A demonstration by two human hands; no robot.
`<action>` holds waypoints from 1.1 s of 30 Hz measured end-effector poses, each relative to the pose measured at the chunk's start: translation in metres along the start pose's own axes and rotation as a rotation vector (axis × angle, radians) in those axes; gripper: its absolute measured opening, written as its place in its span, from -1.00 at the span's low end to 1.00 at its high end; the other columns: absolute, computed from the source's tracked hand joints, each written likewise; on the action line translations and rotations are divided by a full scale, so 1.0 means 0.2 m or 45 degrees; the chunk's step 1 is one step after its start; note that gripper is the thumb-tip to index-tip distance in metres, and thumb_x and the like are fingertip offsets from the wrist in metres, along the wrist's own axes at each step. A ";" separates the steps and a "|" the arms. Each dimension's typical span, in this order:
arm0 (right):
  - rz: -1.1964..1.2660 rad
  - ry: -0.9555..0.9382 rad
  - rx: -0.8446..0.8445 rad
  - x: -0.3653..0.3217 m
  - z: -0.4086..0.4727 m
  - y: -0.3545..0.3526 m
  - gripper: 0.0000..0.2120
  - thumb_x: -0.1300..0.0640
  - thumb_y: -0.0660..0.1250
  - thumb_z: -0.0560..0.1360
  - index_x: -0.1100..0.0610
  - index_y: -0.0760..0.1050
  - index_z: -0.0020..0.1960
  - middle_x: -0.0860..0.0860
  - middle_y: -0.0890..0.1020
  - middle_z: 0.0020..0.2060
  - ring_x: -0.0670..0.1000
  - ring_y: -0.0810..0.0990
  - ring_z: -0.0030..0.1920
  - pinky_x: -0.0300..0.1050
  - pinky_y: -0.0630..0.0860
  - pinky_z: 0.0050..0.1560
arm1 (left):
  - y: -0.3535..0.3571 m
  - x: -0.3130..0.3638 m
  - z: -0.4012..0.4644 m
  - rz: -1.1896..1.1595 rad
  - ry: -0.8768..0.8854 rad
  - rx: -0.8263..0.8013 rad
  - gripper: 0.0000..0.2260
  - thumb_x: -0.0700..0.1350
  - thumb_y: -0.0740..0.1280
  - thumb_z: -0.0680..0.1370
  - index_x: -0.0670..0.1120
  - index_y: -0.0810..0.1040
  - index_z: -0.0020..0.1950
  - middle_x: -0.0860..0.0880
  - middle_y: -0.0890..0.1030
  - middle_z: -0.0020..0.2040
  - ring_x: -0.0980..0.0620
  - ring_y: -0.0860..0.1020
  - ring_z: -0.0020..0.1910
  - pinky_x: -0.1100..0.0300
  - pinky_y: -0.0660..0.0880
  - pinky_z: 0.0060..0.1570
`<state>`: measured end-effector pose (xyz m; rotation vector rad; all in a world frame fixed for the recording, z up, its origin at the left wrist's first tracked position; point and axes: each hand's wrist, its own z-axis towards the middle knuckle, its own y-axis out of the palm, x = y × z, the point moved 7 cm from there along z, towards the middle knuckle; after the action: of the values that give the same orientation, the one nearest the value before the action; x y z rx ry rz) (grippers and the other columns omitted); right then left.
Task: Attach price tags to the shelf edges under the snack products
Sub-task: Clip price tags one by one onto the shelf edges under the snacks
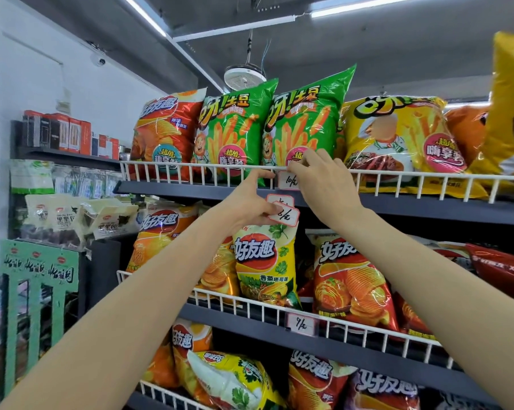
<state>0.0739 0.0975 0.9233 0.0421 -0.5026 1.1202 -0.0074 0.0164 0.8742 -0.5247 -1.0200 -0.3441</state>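
Note:
A white price tag (289, 180) with a red border hangs on the white wire rail (190, 170) of the top shelf, under a green snack bag (304, 119). My right hand (321, 176) pinches the tag's top edge against the rail. My left hand (247, 202) holds a few spare price tags (287, 213) between thumb and fingers, its forefinger stretched toward the rail. Another tag (301, 324) hangs on the middle shelf's rail below a yellow chip bag (264, 267).
Red, green and yellow snack bags fill three dark shelves (427, 207) with wire fronts. To the left stands a shelf with boxes (69, 134), packets of bread (72, 217) and a green display stand (40, 291). A large yellow bag (510, 108) juts in at the right.

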 end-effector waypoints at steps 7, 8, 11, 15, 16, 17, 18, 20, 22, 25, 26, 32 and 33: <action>0.137 0.081 -0.162 0.00 -0.03 0.04 -0.76 0.24 0.24 0.53 0.18 0.52 0.17 0.13 0.44 0.11 0.13 0.37 0.11 -0.03 0.44 -0.09 | -0.04 0.05 -0.03 0.122 0.203 0.167 -0.57 -0.29 0.37 0.49 -0.06 0.34 0.30 -0.17 0.65 -0.04 -0.09 0.65 -0.10 -0.04 0.59 0.02; 0.183 0.070 -0.204 0.00 -0.04 0.05 -0.74 0.22 0.21 0.55 0.17 0.50 0.22 0.12 0.43 0.15 0.11 0.35 0.15 -0.02 0.44 -0.02 | -0.03 0.05 -0.04 0.116 0.218 0.186 -0.61 -0.28 0.36 0.50 -0.10 0.37 0.28 -0.15 0.64 -0.05 -0.06 0.64 -0.13 0.00 0.60 -0.01; 0.609 0.257 -0.293 0.06 -0.08 0.02 -0.70 0.15 0.13 0.61 0.15 0.47 0.29 0.10 0.45 0.18 0.08 0.36 0.21 -0.07 0.35 0.16 | 0.02 0.05 -0.06 0.025 0.256 0.198 -0.78 -0.30 0.32 0.52 -0.22 0.48 0.16 -0.17 0.61 -0.07 -0.01 0.61 -0.17 0.17 0.61 -0.13; 1.125 0.598 -0.294 0.19 -0.21 -0.09 -0.79 0.13 0.20 0.59 0.15 0.57 0.10 0.03 0.62 -0.09 -0.01 0.55 -0.03 -0.15 0.44 0.03 | 0.14 0.07 -0.06 -0.115 0.286 0.168 -0.85 -0.31 0.31 0.53 -0.26 0.53 0.09 -0.18 0.62 -0.09 0.10 0.61 -0.26 0.32 0.60 -0.27; 1.126 0.609 -0.290 0.23 -0.25 -0.12 -0.83 0.10 0.27 0.55 0.14 0.59 0.03 0.01 0.63 -0.15 -0.03 0.56 -0.10 -0.21 0.44 -0.06 | 0.19 0.08 -0.06 -0.160 0.285 0.144 -0.84 -0.30 0.30 0.53 -0.28 0.52 0.10 -0.16 0.62 -0.12 0.13 0.61 -0.27 0.34 0.59 -0.29; 1.112 0.619 -0.283 0.27 -0.30 -0.15 -0.85 0.07 0.34 0.50 0.14 0.59 -0.02 -0.01 0.62 -0.20 -0.07 0.55 -0.16 -0.30 0.42 -0.13 | 0.25 0.09 -0.07 -0.189 0.288 0.118 -0.84 -0.29 0.30 0.53 -0.28 0.53 0.10 -0.12 0.62 -0.15 0.15 0.61 -0.29 0.36 0.58 -0.29; 1.094 0.642 -0.269 0.32 -0.34 -0.18 -0.86 0.06 0.39 0.46 0.13 0.58 -0.06 -0.03 0.61 -0.23 -0.12 0.53 -0.21 -0.40 0.39 -0.20 | 0.31 0.11 -0.07 -0.204 0.297 0.094 -0.86 -0.28 0.31 0.54 -0.25 0.53 0.09 -0.09 0.62 -0.16 0.16 0.62 -0.28 0.36 0.58 -0.27; 1.054 0.716 -0.240 0.44 -0.43 -0.23 -0.86 0.08 0.44 0.42 0.15 0.57 -0.12 -0.03 0.57 -0.30 -0.19 0.47 -0.31 -0.48 0.36 -0.33 | 0.45 0.16 -0.10 -0.225 0.326 0.050 -0.88 -0.25 0.31 0.54 -0.20 0.54 0.06 -0.07 0.64 -0.14 0.17 0.63 -0.26 0.35 0.58 -0.25; 1.044 0.787 -0.235 0.59 -0.52 -0.29 -0.84 0.10 0.46 0.41 0.20 0.57 -0.18 0.02 0.55 -0.35 -0.16 0.44 -0.37 -0.47 0.32 -0.43 | 0.61 0.20 -0.13 -0.278 0.325 0.003 -0.91 -0.25 0.30 0.55 -0.19 0.55 0.03 -0.04 0.63 -0.18 0.18 0.63 -0.29 0.35 0.58 -0.26; 0.979 0.832 -0.225 0.82 -0.66 -0.39 -0.83 0.08 0.47 0.40 0.19 0.58 -0.23 0.04 0.56 -0.38 -0.10 0.44 -0.37 -0.35 0.32 -0.39 | 0.88 0.29 -0.17 -0.314 0.330 -0.058 -0.89 -0.22 0.25 0.58 -0.11 0.56 -0.08 -0.03 0.63 -0.20 0.13 0.64 -0.25 0.29 0.61 -0.22; 0.955 0.845 -0.216 0.90 -0.71 -0.43 -0.83 0.08 0.46 0.40 0.18 0.58 -0.23 0.03 0.56 -0.39 -0.09 0.44 -0.37 -0.30 0.33 -0.36 | 0.98 0.33 -0.18 -0.313 0.338 -0.068 -0.87 -0.20 0.24 0.59 -0.09 0.57 -0.09 -0.05 0.63 -0.18 0.10 0.63 -0.22 0.28 0.61 -0.20; 0.961 0.912 -0.082 1.43 -0.94 -0.68 -0.89 0.11 0.36 0.50 0.13 0.55 -0.16 -0.04 0.54 -0.46 -0.20 0.46 -0.53 -0.36 0.37 -0.39 | 1.50 0.55 -0.24 -0.259 0.418 -0.069 -0.81 -0.22 0.20 0.61 -0.29 0.50 0.14 -0.21 0.62 -0.02 -0.04 0.67 -0.16 0.17 0.63 -0.15; 0.957 0.926 -0.082 1.52 -0.97 -0.71 -0.90 0.11 0.34 0.51 0.13 0.54 -0.12 -0.04 0.54 -0.44 -0.20 0.46 -0.56 -0.39 0.37 -0.45 | 1.58 0.58 -0.24 -0.248 0.411 -0.073 -0.79 -0.23 0.19 0.61 -0.30 0.48 0.19 -0.22 0.62 -0.01 -0.01 0.67 -0.21 0.16 0.62 -0.16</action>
<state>0.3693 0.3470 0.9053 -0.6370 0.1303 1.7328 0.2432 0.2474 0.8751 -0.4058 -0.7504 -0.6122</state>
